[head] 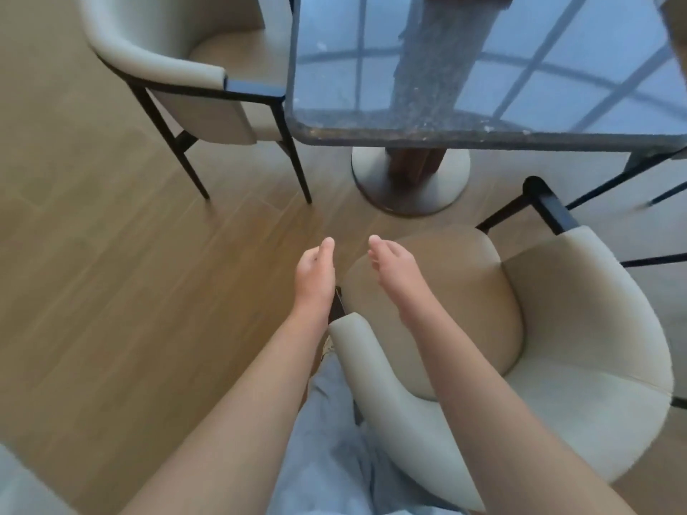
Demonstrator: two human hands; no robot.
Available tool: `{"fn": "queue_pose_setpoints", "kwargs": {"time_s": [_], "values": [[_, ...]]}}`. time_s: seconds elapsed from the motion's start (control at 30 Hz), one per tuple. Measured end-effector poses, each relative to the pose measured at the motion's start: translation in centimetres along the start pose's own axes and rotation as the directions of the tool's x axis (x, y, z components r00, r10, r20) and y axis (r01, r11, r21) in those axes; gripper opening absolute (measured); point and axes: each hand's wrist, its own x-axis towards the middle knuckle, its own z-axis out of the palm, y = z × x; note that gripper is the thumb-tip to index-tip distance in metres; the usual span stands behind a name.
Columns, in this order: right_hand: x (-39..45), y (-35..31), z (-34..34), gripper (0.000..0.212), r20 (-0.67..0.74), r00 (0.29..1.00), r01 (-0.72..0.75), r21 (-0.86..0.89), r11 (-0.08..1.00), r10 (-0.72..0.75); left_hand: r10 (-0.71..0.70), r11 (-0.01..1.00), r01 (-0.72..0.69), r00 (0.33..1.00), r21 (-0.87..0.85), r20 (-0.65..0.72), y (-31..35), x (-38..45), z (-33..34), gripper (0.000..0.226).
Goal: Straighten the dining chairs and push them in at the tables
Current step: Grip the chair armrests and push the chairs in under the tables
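A cream curved-back dining chair with black legs stands pulled out from the table, turned at an angle, its tan seat facing up-left. My left hand hovers just left of the chair's near arm end, fingers curled loosely, holding nothing. My right hand hangs above the front of the seat, fingers together and pointing forward, not touching the chair. A second cream chair stands at the table's left side, its seat partly under the top. The dark glossy table fills the upper right.
The table rests on a round pedestal base on a wooden plank floor. Black legs of another chair show at the right edge. My grey trousers are at the bottom, pressed close to the near chair.
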Motion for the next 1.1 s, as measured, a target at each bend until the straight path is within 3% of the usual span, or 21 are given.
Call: {"fn": "queue_pose_setpoints", "kwargs": {"time_s": [0.2, 0.33, 0.53, 0.63, 0.83, 1.1], "values": [[3.9, 3.2, 4.1, 0.046, 0.027, 0.999, -0.033, -0.179, 0.983, 0.039, -0.041, 0.999, 0.044, 0.996, 0.027, -0.083, -4.5, 5.0, -2.0, 0.026], [6.9, 6.8, 6.5, 0.049, 0.055, 0.984, -0.145, -0.311, 0.939, 0.170, -0.133, 0.987, 0.139, 0.988, 0.084, -0.078, -7.4, 8.4, -1.7, 0.021], [9.3, 9.5, 8.3, 0.037, 0.032, 0.968, -0.216, -0.393, 0.894, 0.248, -0.264, 0.960, 0.264, 0.964, 0.091, -0.010, -10.1, 11.0, -1.7, 0.033], [10.6, 9.7, 8.6, 0.037, 0.084, 0.954, -0.231, -0.404, 0.885, 0.287, -0.275, 0.961, 0.275, 0.961, 0.015, -0.012, -10.6, 12.4, -2.0, 0.026], [12.6, 9.1, 8.3, 0.035, 0.035, 0.964, -0.211, -0.506, 0.836, 0.265, -0.275, 0.961, 0.276, 0.961, -0.024, 0.026, -9.8, 13.6, -1.4, 0.012], [18.3, 4.7, 5.1, 0.037, -0.100, 0.974, -0.227, -0.478, 0.849, 0.203, -0.211, 0.978, 0.207, 0.969, 0.037, 0.132, -4.1, 18.7, 4.0, 0.027]]}}
